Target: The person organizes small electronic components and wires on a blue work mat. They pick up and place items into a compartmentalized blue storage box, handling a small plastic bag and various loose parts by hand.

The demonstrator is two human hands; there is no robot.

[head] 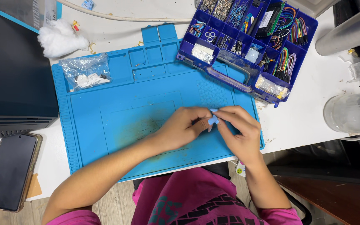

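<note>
Fingertips (211, 119) of both hands meet over the right part of the mat, pinched together around something too small to make out; it may be a tiny component, held just above the mat between the left hand (184, 127) and the right hand (240, 129). Beneath everything lies a white desk (305, 116), with wooden floor showing at its near edge. A dark flat panel (15, 71) covers the desk's far left side. Most of the middle is taken by a blue work mat (146, 108), which has moulded trays along its far edge and a scuffed, speckled patch near its centre. At the upper right sits an open dark blue organiser box (248, 81), its compartments filled with coloured jumper wires, resistors and small parts. Right of it are a grey metal cylinder (346, 31) and a clear plastic container (353, 112). A phone (10, 171) in a case lies face up at the lower left. A clear plastic bag (86, 71) of small white pieces rests on the mat's upper left corner, and a tuft of white cotton (59, 38) lies just beyond it.
</note>
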